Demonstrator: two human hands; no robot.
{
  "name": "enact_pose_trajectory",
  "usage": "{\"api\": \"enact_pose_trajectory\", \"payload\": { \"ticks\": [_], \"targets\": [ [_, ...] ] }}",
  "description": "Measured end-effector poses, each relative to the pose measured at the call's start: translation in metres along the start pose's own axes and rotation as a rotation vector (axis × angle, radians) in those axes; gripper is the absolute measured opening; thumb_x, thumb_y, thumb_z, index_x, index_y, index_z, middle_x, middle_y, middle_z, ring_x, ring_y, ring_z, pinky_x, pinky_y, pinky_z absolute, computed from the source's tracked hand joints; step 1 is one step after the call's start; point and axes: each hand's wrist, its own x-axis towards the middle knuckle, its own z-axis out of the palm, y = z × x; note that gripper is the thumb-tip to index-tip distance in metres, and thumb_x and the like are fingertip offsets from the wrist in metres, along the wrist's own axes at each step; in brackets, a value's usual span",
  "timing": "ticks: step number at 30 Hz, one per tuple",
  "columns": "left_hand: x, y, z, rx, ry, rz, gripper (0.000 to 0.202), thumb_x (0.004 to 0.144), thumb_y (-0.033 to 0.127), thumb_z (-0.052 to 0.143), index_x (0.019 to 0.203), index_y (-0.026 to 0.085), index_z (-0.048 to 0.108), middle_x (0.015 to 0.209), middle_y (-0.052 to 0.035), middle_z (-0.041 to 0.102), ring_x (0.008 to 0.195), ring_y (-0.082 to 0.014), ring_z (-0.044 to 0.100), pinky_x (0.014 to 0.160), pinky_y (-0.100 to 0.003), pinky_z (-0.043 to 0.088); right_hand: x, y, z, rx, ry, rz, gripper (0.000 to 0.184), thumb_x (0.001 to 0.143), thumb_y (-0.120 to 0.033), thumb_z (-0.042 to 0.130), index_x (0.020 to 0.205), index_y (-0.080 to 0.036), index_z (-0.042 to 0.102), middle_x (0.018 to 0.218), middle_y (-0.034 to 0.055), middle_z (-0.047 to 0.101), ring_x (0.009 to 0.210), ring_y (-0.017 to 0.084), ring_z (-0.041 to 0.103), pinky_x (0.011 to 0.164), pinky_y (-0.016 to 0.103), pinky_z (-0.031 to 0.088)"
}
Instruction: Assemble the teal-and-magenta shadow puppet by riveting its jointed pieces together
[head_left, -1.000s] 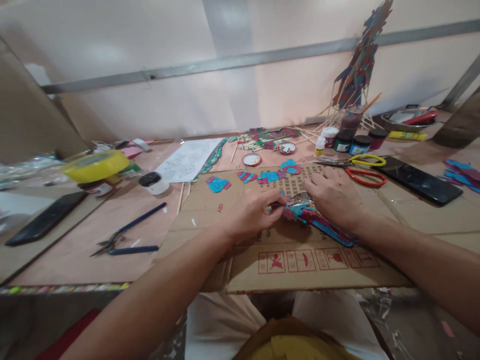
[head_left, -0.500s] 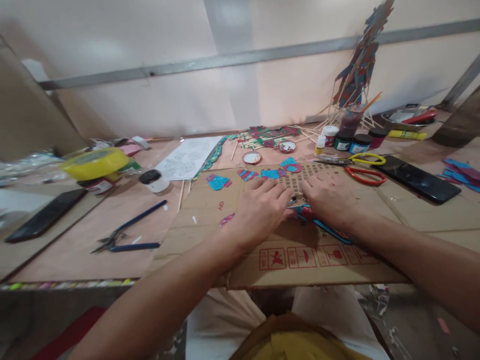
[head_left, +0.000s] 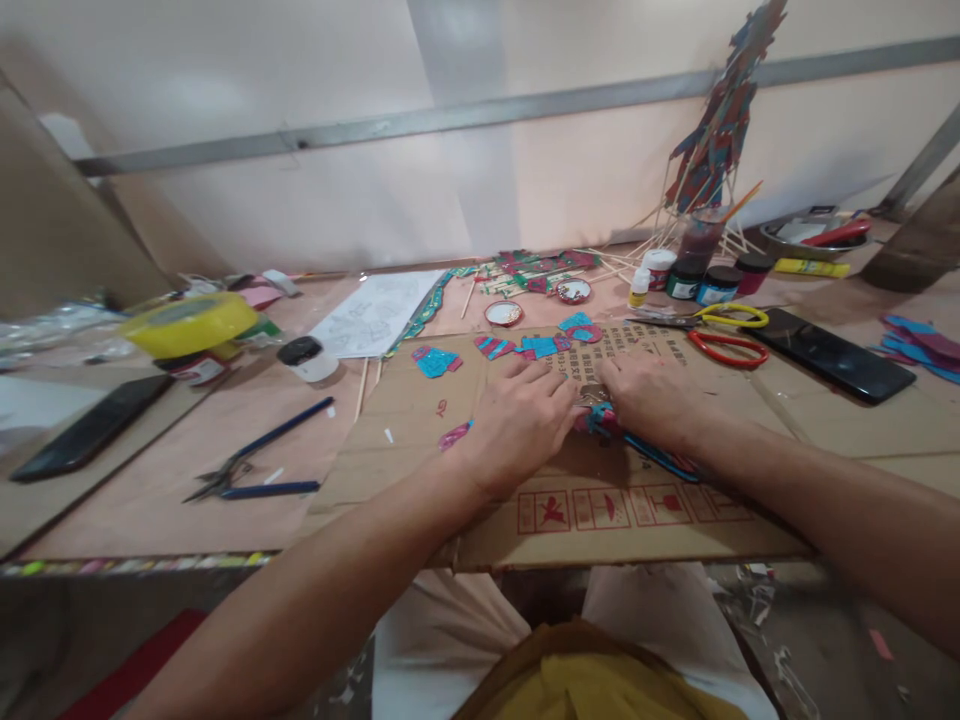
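My left hand (head_left: 525, 420) and my right hand (head_left: 651, 402) are close together over the cardboard sheet (head_left: 397, 450), fingers curled. Between them they pinch a blue-and-pink painted cutout (head_left: 600, 420), and my fingers hide most of it. Beneath my right wrist a longer blue-edged strip (head_left: 661, 458) pokes out. Around my hands lie more painted cutouts: a blue one (head_left: 436, 361), a striped one (head_left: 494, 347), a ring-shaped one (head_left: 582, 328) and a small pink one (head_left: 454, 435).
Blue-handled pliers (head_left: 251, 465) lie left of the cardboard. On the right are scissors (head_left: 727, 347) beside a black phone (head_left: 829, 358). Paint jars (head_left: 716, 287) and a stick-framed painted figure (head_left: 720, 140) stand behind. A drawing (head_left: 379, 312) and yellow tape (head_left: 187, 325) are at the back left.
The cutout between my hands has turned slightly, showing more blue and pink at my fingertips. Both hands stay in nearly the same place.
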Motion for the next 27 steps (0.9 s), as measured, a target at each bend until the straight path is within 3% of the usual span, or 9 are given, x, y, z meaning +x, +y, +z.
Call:
{"api": "enact_pose_trajectory", "payload": {
  "ticks": [8, 11, 13, 17, 23, 27],
  "targets": [
    [0.018, 0.015, -0.004, 0.087, -0.16, -0.062, 0.014, 0.093, 0.024, 0.062, 0.101, 0.012, 0.064, 0.092, -0.01, 0.072, 0.09, -0.0275, 0.069, 0.081, -0.039, 0.05, 0.004, 0.001, -0.005, 0.063, -0.042, -0.004, 0.026, 0.092, -0.012, 0.042, 0.102, -0.011, 0.066, 0.102, 0.0189, 0.073, 0.092, 0.028, 0.069, 0.075, 0.033, 0.047],
    [0.026, 0.018, -0.001, 0.073, -0.26, -0.065, 0.009, 0.093, 0.011, 0.055, 0.097, 0.013, 0.063, 0.087, -0.0091, 0.071, 0.087, -0.0258, 0.07, 0.075, -0.036, 0.05, 0.006, -0.002, -0.008, 0.106, -0.094, 0.029, 0.025, 0.093, -0.016, 0.044, 0.103, -0.013, 0.066, 0.104, 0.0176, 0.074, 0.093, 0.028, 0.069, 0.076, 0.034, 0.048],
    [0.028, 0.017, 0.002, 0.048, -0.291, -0.084, 0.013, 0.093, 0.008, 0.052, 0.098, 0.013, 0.063, 0.088, -0.0095, 0.071, 0.089, -0.0257, 0.07, 0.073, -0.035, 0.05, 0.006, -0.004, -0.008, 0.111, -0.097, 0.05, 0.029, 0.094, -0.017, 0.043, 0.115, -0.013, 0.063, 0.103, 0.0165, 0.074, 0.092, 0.028, 0.069, 0.073, 0.034, 0.047],
    [0.027, 0.01, 0.002, -0.011, -0.328, -0.144, 0.018, 0.095, 0.011, 0.049, 0.105, 0.013, 0.063, 0.097, -0.0111, 0.072, 0.091, -0.0258, 0.07, 0.074, -0.035, 0.053, 0.005, -0.005, -0.006, 0.097, 0.048, 0.015, 0.037, 0.095, -0.012, 0.039, 0.124, -0.011, 0.061, 0.108, 0.0172, 0.072, 0.098, 0.028, 0.067, 0.077, 0.034, 0.045],
    [0.029, 0.006, 0.0, -0.071, -0.232, -0.166, 0.017, 0.096, 0.013, 0.049, 0.106, 0.012, 0.064, 0.1, -0.0119, 0.073, 0.09, -0.0241, 0.071, 0.077, -0.035, 0.053, 0.006, 0.0, 0.0, 0.076, 0.294, -0.055, 0.025, 0.094, -0.013, 0.046, 0.102, -0.013, 0.07, 0.106, 0.0161, 0.07, 0.103, 0.03, 0.057, 0.089, 0.038, 0.037],
    [0.03, 0.005, -0.002, -0.094, -0.222, -0.184, 0.017, 0.098, 0.02, 0.051, 0.104, 0.012, 0.064, 0.096, -0.0112, 0.074, 0.09, -0.0245, 0.07, 0.078, -0.035, 0.053, 0.006, -0.002, 0.002, 0.047, 0.354, -0.036, 0.024, 0.096, -0.017, 0.047, 0.1, -0.015, 0.07, 0.103, 0.0138, 0.069, 0.101, 0.029, 0.053, 0.089, 0.038, 0.032]
  ]
}}
